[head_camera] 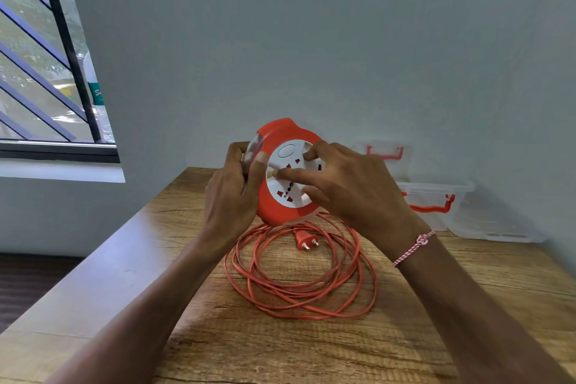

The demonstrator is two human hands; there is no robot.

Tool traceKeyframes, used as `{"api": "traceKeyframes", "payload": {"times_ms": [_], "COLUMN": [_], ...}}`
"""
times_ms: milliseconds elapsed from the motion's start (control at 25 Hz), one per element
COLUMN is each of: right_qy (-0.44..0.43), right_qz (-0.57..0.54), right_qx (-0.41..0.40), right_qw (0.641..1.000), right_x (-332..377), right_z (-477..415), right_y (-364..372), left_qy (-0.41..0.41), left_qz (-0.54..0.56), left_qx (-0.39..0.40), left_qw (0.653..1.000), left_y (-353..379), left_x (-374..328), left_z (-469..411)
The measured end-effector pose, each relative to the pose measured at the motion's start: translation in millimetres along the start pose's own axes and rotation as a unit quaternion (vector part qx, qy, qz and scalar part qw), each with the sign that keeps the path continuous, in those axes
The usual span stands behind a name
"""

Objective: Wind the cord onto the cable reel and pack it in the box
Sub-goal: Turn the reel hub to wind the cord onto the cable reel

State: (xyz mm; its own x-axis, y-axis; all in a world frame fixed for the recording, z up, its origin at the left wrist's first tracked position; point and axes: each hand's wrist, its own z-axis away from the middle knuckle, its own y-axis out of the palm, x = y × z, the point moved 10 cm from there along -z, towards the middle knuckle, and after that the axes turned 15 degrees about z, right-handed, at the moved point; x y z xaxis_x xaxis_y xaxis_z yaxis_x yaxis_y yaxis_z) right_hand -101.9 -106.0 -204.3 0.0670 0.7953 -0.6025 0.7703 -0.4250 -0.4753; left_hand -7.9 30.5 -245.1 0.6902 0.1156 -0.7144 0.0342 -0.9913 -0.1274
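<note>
Head view: the left hand (237, 184) grips the left rim of the cable reel (280, 206), thumb on the orange front and fingers curled round behind. It holds the reel upright, just above the table (218, 337). The right hand (352, 184) is spread over the reel's white socket face. Its thumb and one lower finger are hooked at the edge and its forefinger lies across the middle, apparently ready to turn it.

The cord (311, 310) lies almost wholly unwound, in loose overlapping loops on the table below both hands. The plug (304, 239) rests inside the loops, just under the reel. The clear box (436, 185) with red latches stands beyond the right wrist, against the wall.

The main risk looks to be the loops. They cross each other, so a quick turn may draw up several strands at once and knot them or jam the slot. The plug could snag on a loop as it is dragged in. The right fingertips sit on smooth plastic and may slip, and one is near a socket hole. If the left hand's hold loosens, the whole reel could twist rather than wind.
</note>
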Motion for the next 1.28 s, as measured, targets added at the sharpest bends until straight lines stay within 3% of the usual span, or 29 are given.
{"api": "traceKeyframes", "payload": {"times_ms": [400, 600, 760, 840, 880, 920, 1040, 1120, 1200, 1280], "right_qy": [0.084, 0.213, 0.355, 0.406, 0.415, 0.412, 0.315, 0.172, 0.051, 0.007], "right_qz": [-0.095, -0.185, -0.35, -0.501, -0.544, -0.535, -0.326, -0.217, -0.119, -0.06], "right_qx": [-0.061, -0.036, 0.034, 0.084, 0.097, 0.093, 0.008, -0.03, -0.029, -0.036], "right_qw": [0.99, 0.959, 0.866, 0.76, 0.723, 0.732, 0.892, 0.96, 0.991, 0.998], "right_x": [-4, -18, -25, -15, -11, -14, -34, -23, -7, 1], "right_z": [4, 7, 21, 28, 30, 29, 19, 8, 6, 6], "right_y": [2, 16, 46, 69, 74, 72, 40, 23, 20, 17], "left_qy": [0.031, 0.045, 0.035, 0.028, 0.027, 0.026, 0.005, -0.009, -0.015, -0.016], "left_qz": [-0.023, -0.028, -0.029, -0.031, -0.033, -0.033, -0.002, 0.01, 0.012, 0.012], "left_qx": [0.0, 0.007, 0.021, 0.023, 0.022, 0.021, 0.01, 0.0, -0.002, 0.002], "left_qw": [0.999, 0.999, 0.999, 0.999, 0.999, 0.999, 1.0, 1.0, 1.0, 1.0], "left_y": [2, 6, 11, 12, 12, 11, 5, 0, -2, 0], "left_x": [-10, -12, -8, -6, -5, -4, 1, 4, 5, 6], "left_z": [2, 5, 6, 6, 6, 5, 2, 0, -2, -2]}}
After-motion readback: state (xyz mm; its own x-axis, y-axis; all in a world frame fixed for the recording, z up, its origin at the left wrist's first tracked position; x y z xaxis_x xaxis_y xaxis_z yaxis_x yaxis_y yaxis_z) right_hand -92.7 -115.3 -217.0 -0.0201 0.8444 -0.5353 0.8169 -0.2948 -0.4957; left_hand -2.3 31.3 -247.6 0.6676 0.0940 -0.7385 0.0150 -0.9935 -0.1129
